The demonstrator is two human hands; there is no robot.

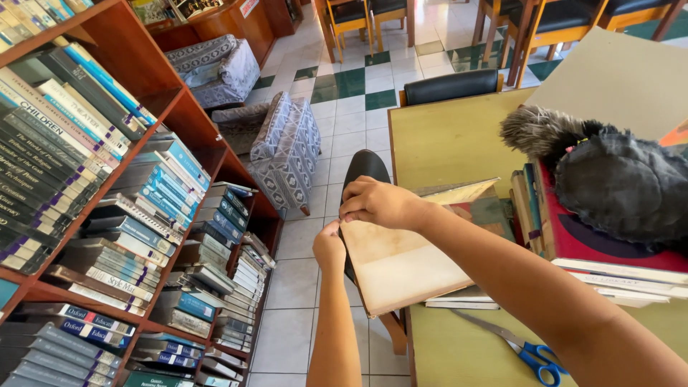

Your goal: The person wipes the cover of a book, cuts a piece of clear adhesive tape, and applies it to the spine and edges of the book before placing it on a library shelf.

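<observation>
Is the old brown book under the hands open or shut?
Open: the old brown book shows a bare yellowed page, and both hands, left hand and right hand, pinch its top-left corner.

Landmark: green table (pixel 459 136)
Scissors (pixel 527 347): on table, near edge
Fur hat (pixel 609 179): atop book stack (pixel 609 265)
Bookshelf (pixel 107 215): left of table

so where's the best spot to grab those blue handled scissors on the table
Take the scissors by the blue handle loops at the near right end, coming from above. They lie flat on the green table, blades shut and pointing left toward the open book, so the loops are the safe end. Both hands are busy on that book.
</observation>
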